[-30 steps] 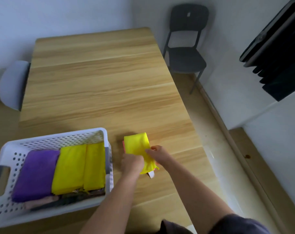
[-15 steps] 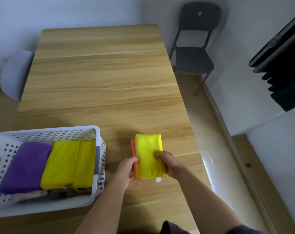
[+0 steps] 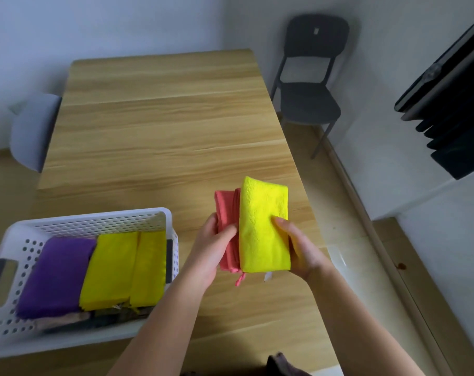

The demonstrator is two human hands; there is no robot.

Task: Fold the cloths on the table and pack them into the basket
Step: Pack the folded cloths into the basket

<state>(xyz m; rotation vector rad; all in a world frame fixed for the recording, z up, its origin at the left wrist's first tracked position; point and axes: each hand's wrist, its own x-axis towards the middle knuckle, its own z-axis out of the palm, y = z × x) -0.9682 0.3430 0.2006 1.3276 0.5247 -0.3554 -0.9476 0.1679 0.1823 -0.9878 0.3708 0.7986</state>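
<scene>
A folded yellow cloth point(image 3: 264, 223) and a folded red cloth point(image 3: 226, 213) are held together above the wooden table point(image 3: 159, 131), to the right of the basket. My left hand point(image 3: 212, 248) grips the red cloth's left side. My right hand point(image 3: 301, 248) holds the yellow cloth, thumb on top. The white perforated basket point(image 3: 94, 221) sits at the near left and contains a folded purple cloth point(image 3: 56, 275), two folded yellow cloths point(image 3: 124, 270) side by side, and darker cloths underneath.
A black chair point(image 3: 309, 77) stands beyond the table's right edge by the wall. A light grey chair point(image 3: 32, 131) sits at the table's left side. A dark object point(image 3: 452, 104) hangs on the right wall.
Both hands have lifted the yellow and red cloths off the table and raised them; the red cloth now shows more beside the yellow one.
</scene>
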